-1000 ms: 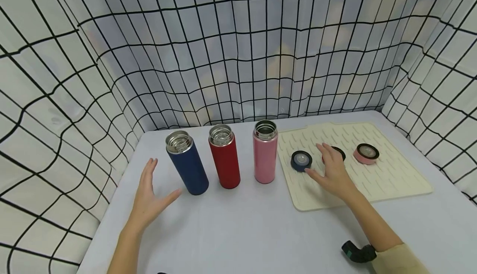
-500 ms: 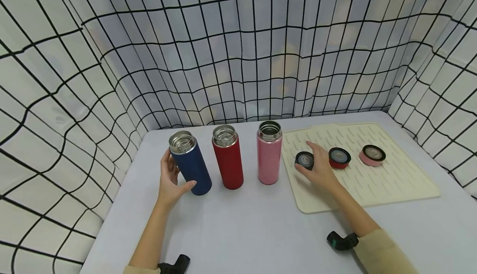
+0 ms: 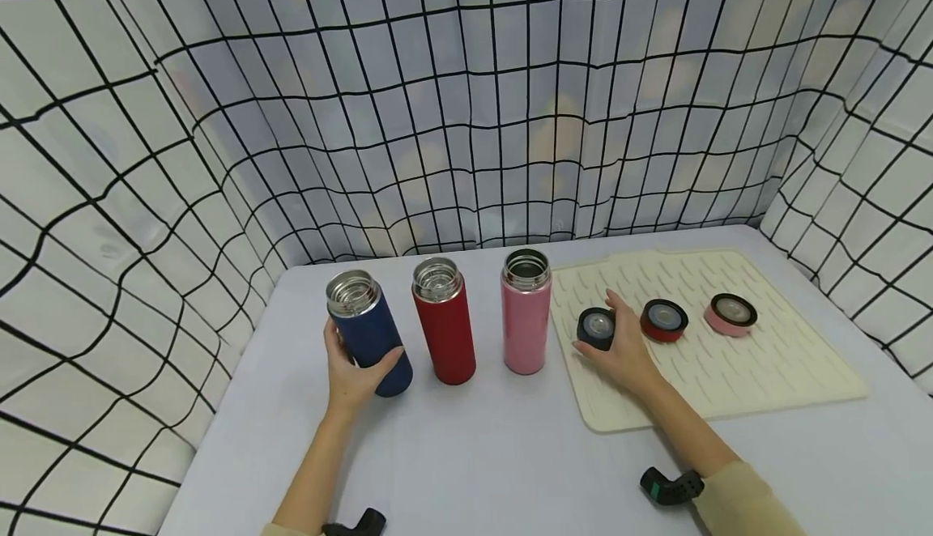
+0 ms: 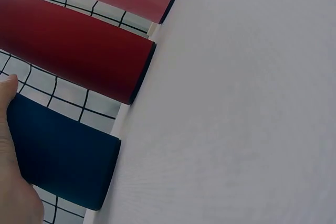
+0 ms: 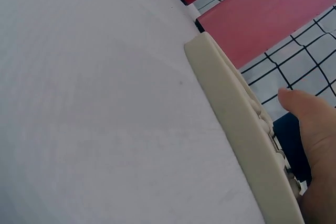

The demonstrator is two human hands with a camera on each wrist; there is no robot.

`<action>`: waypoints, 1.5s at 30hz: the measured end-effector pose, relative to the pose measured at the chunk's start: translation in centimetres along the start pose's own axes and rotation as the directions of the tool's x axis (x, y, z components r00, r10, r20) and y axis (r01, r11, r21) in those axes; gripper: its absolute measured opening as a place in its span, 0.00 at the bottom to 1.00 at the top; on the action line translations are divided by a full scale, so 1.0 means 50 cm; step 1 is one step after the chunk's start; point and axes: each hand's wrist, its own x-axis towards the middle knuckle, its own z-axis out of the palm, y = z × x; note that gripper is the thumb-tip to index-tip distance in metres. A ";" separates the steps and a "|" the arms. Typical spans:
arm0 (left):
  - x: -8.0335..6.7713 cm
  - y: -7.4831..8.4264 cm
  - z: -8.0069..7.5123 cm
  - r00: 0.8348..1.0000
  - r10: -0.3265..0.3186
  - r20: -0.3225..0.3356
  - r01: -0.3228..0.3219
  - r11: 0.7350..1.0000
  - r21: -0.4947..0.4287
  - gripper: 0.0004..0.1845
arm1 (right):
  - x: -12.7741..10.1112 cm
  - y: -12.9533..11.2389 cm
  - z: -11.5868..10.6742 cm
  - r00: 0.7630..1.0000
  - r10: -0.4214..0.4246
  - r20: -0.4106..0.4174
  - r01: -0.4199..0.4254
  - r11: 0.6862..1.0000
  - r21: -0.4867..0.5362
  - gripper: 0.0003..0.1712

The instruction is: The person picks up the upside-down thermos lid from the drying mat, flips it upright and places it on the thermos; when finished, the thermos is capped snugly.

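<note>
Three lidless steel-rimmed bottles stand in a row on the table: blue (image 3: 369,335), red (image 3: 445,325) and pink (image 3: 525,315). My left hand (image 3: 357,362) grips the blue bottle low on its body, thumb on the front and fingers behind; the bottle leans slightly. In the left wrist view the blue bottle (image 4: 60,156) lies against my palm (image 4: 13,187). My right hand (image 3: 607,340) pinches the blue lid (image 3: 596,327) on the cream mat (image 3: 773,366), tipping it on its edge. The right wrist view shows my thumb (image 5: 310,116) on that lid (image 5: 291,145).
A red lid (image 3: 663,319) and a pink lid (image 3: 730,313) lie on the mat, to the right of the blue one. Grid-patterned cloth walls close in the back and both sides. The mat's raised edge (image 5: 236,129) runs beside the pink bottle (image 5: 262,17).
My left hand moved right and closed round the blue bottle. My right hand slid left from the red lid to the blue lid and took hold of it, tilting it up.
</note>
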 end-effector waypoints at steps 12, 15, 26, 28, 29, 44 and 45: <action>-0.013 -0.007 0.003 0.997 -0.074 0.008 0.073 0.994 0.078 0.44 | -0.007 -0.006 -0.006 0.987 0.160 0.009 -0.159 0.985 -0.072 0.46; -0.010 0.002 0.007 0.996 -0.090 0.016 0.089 0.993 0.082 0.43 | -0.007 -0.009 -0.011 0.985 0.174 -0.016 -0.175 0.984 -0.032 0.45; -0.014 0.070 0.013 0.996 -0.076 0.042 0.072 0.994 0.084 0.41 | 0.015 -0.050 -0.034 0.944 0.311 -0.112 -0.243 0.883 0.401 0.46; -0.014 0.064 0.013 0.997 -0.073 0.036 0.070 0.994 0.081 0.41 | 0.021 -0.068 -0.043 0.940 0.318 -0.123 -0.220 0.842 0.492 0.43; -0.013 0.056 0.011 0.997 -0.075 0.033 0.072 0.994 0.080 0.42 | 0.024 -0.079 -0.049 0.940 0.319 -0.121 -0.210 0.821 0.531 0.41; -0.012 0.049 0.009 0.997 -0.074 -0.004 0.074 0.995 0.073 0.42 | 0.041 -0.243 -0.119 0.994 0.056 -0.092 0.054 0.478 0.877 0.33; -0.011 0.042 0.009 0.998 -0.060 -0.005 0.060 0.995 0.074 0.42 | 0.041 -0.253 -0.118 0.995 0.037 -0.093 0.064 0.482 0.874 0.34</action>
